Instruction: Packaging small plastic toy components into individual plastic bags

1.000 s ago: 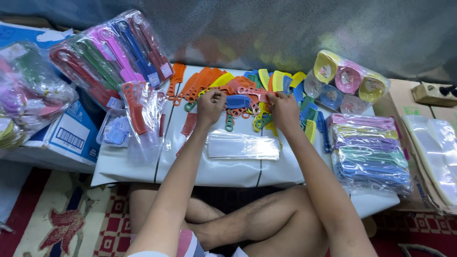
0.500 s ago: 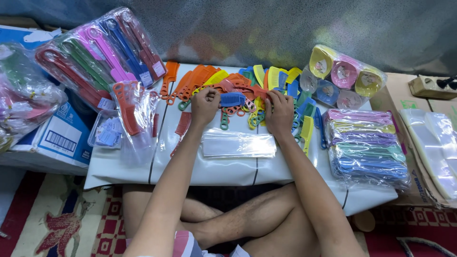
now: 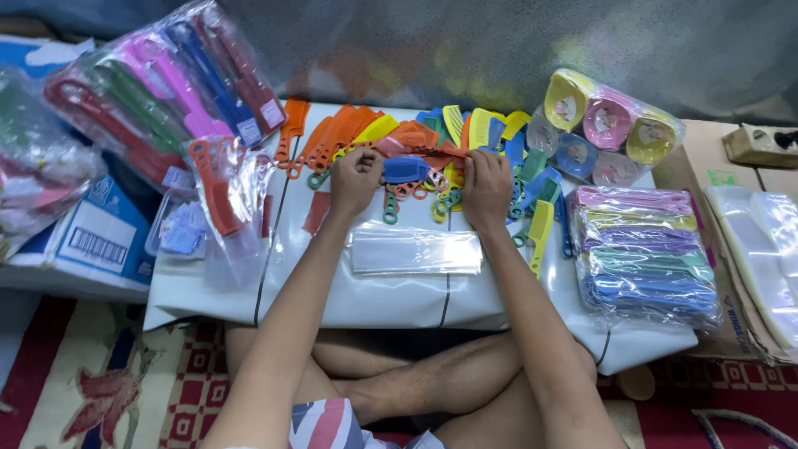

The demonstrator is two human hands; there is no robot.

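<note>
A heap of loose plastic combs (image 3: 416, 145) in orange, yellow, blue and green lies on a white sheet-covered low table (image 3: 332, 291). My left hand (image 3: 356, 179) rests on the left of the heap, its fingers curled around orange and pink combs. On the right of the heap, my right hand (image 3: 486, 187) pinches a red-orange comb (image 3: 440, 152). A blue comb (image 3: 405, 170) lies between the two hands. Just in front of them is a flat stack of clear plastic sleeves (image 3: 416, 249).
Bagged bundles of long-handled combs (image 3: 166, 91) lie at the left, a clear bag with orange combs (image 3: 224, 191) beside them. A wrapped stack of pastel combs (image 3: 644, 254) and bagged round mirrors (image 3: 611, 125) sit at the right. More clear sleeves (image 3: 761, 241) lie far right. My crossed legs are under the table.
Both hands stay on the comb heap and have shifted only slightly. The view has drifted a little.
</note>
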